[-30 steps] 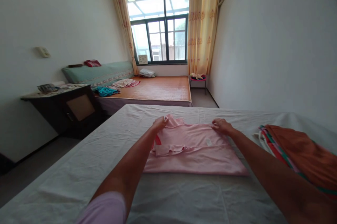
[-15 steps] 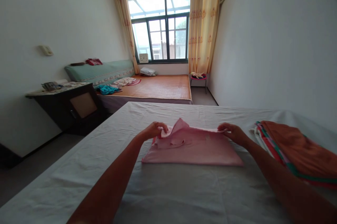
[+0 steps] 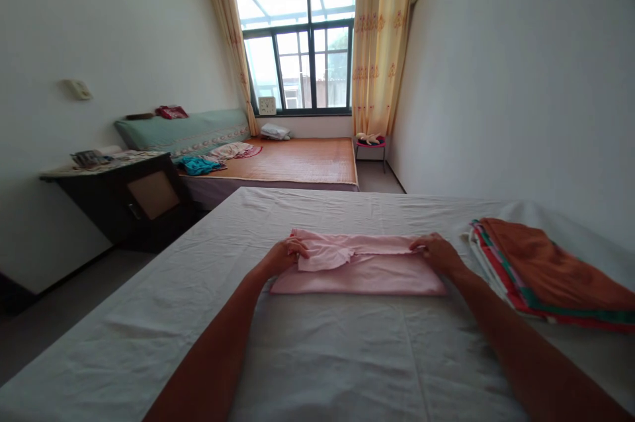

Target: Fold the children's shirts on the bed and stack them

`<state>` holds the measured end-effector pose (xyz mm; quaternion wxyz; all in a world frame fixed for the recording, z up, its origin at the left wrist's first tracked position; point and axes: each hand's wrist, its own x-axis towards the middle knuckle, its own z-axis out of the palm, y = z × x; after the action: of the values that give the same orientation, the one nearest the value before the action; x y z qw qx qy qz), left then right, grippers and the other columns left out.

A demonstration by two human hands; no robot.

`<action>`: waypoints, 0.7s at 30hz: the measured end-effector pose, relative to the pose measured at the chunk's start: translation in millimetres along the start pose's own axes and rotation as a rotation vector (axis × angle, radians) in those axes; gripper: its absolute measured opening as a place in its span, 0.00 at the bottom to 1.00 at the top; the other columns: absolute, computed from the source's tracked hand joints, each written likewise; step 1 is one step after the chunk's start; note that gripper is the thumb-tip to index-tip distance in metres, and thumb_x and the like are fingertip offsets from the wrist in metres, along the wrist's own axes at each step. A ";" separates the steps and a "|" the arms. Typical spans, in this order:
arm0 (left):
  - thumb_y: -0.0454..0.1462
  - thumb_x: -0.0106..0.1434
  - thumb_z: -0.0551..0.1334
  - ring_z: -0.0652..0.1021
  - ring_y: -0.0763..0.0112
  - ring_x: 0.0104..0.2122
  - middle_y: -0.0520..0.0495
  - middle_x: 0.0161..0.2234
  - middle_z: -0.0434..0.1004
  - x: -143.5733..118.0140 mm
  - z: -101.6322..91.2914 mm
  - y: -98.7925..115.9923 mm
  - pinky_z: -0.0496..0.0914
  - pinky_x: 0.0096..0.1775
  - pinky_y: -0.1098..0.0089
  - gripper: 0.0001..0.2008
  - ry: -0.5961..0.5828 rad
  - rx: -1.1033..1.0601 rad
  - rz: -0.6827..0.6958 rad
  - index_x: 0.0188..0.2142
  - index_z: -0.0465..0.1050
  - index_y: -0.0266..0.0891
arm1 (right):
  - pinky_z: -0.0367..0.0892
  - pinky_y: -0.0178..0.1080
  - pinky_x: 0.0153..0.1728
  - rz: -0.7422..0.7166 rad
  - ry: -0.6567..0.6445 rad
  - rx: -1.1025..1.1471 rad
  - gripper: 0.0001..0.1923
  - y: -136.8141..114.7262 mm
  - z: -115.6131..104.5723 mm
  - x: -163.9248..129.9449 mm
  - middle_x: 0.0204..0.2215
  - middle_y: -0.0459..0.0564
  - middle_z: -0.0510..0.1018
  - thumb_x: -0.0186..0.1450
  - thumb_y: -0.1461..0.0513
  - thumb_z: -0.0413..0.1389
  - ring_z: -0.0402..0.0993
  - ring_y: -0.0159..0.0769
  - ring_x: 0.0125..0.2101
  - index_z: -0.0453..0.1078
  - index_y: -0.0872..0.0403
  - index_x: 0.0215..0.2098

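Folded lower now, pink garment (image 3: 362,270) hides fingertips.

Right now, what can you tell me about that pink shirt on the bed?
The pink shirt looks like soft knit cloth, folded into a flat, wide rectangle on the white sheet. A rumpled collar part lies on top near its left end. The left hand and right hand each hold one end.

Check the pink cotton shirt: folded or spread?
Folded: pink cotton shirt lies as a narrow doubled band on the white sheet, left hand and right hand pinching its ends.
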<state>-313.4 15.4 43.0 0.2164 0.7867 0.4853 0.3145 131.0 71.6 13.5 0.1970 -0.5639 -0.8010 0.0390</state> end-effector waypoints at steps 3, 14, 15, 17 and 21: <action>0.24 0.51 0.51 0.75 0.68 0.46 0.48 0.40 0.79 3.4 8.4 11.7 0.64 0.54 0.66 0.20 0.123 0.073 0.009 0.31 0.79 0.41 | 0.61 0.43 0.53 -0.108 0.090 0.017 0.23 -34.6 5.5 -2.2 0.46 0.49 0.77 0.58 0.71 0.46 0.67 0.41 0.50 0.75 0.50 0.45; 0.23 0.46 0.56 0.70 0.65 0.53 0.48 0.53 0.71 -17.1 0.8 27.2 0.62 0.55 0.68 0.30 -0.220 0.161 0.092 0.48 0.74 0.45 | 0.60 0.47 0.54 -0.300 0.011 0.180 0.19 -73.3 32.3 -17.0 0.51 0.52 0.74 0.65 0.62 0.47 0.66 0.42 0.52 0.68 0.52 0.53; 0.22 0.46 0.55 0.71 0.66 0.52 0.48 0.52 0.72 -17.4 -2.4 25.3 0.63 0.54 0.69 0.31 -0.225 0.160 0.088 0.47 0.74 0.45 | 0.60 0.48 0.54 -0.306 0.033 0.192 0.20 -74.7 30.3 -16.7 0.51 0.53 0.74 0.64 0.63 0.48 0.66 0.42 0.52 0.67 0.52 0.54; 0.22 0.45 0.53 0.72 0.67 0.51 0.48 0.51 0.73 -16.8 -6.7 22.4 0.63 0.54 0.70 0.30 -0.232 0.161 0.094 0.45 0.76 0.43 | 0.60 0.49 0.54 -0.349 0.060 0.219 0.23 -87.1 25.7 -14.9 0.52 0.52 0.72 0.62 0.65 0.50 0.65 0.42 0.53 0.65 0.51 0.56; 0.22 0.45 0.53 0.73 0.69 0.50 0.48 0.49 0.75 -16.3 -9.8 19.0 0.63 0.54 0.70 0.28 -0.218 0.158 0.093 0.44 0.76 0.40 | 0.60 0.48 0.54 -0.512 0.003 0.277 0.25 -136.1 22.2 -5.1 0.53 0.52 0.72 0.59 0.67 0.52 0.65 0.42 0.53 0.65 0.52 0.56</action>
<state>-313.7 -7.2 57.6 0.1901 0.8524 0.4451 0.1977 3.7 21.3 30.5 0.2767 -0.3111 -0.9041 0.0962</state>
